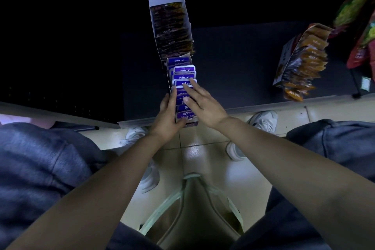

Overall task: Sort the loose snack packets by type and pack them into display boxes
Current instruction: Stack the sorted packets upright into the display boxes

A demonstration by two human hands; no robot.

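A narrow display box (168,71) stands at the front edge of the dark table, filled with a row of purple snack packets (183,71). My left hand (167,115) holds the box's near left side, thumb curled round its front end. My right hand (199,100) lies with straight fingers on top of the purple packets, pressing them. Behind it a second display box (154,4) holds a row of dark brown packets (172,28). At the right a tilted dark box (284,63) holds orange packets (308,61), some spilling toward the table edge.
Large red and green snack bags (359,26) hang at the far right. The dark table (233,63) ends just past my hands. Below are a tiled floor, white shoes (263,121) and a bag (192,209) between my knees.
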